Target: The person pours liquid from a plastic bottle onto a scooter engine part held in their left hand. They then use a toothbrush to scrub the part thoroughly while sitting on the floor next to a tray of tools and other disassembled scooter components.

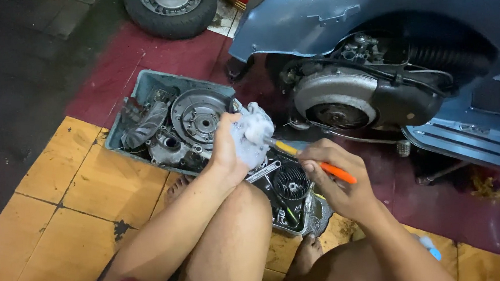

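Bare knees frame the left hand (pixel 227 150) clamped on a foam-covered part (pixel 252 136), probably metal, heavy and slippery, above the tray (pixel 144 83), while the right hand (pixel 334 179) pinches an orange-handled brush (pixel 319 164).

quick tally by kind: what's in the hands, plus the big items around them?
Hands: 2, left and right
Foam-covered part held in the left hand: 1
Orange-and-yellow-handled tool in the right hand: 1
Grey tray of engine parts: 1
Blue scooter: 1
Loose wheel: 1
Total: 7
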